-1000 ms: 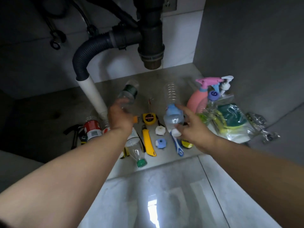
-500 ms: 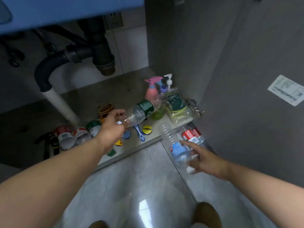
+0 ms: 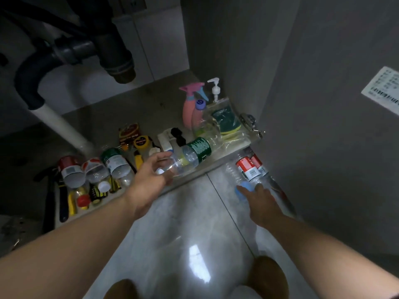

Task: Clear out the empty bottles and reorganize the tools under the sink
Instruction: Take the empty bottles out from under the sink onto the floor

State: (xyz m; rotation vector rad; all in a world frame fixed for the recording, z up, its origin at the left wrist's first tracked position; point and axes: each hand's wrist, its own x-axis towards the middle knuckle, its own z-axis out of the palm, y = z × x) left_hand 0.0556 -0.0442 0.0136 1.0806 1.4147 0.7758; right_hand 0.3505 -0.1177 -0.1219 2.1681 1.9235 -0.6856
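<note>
Floor [image 3: 172, 223]: blue-labelled bottle [image 3: 243, 189] now down, right hand [image 3: 261, 201] slack; green-labelled bottle [image 3: 195, 152] still tight in left hand [image 3: 149, 180].

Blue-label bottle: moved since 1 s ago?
Yes. The blue-label bottle has gone from the cabinet shelf, past its front edge and rightward, onto the floor beside the red-label bottles, under the right hand.
</note>
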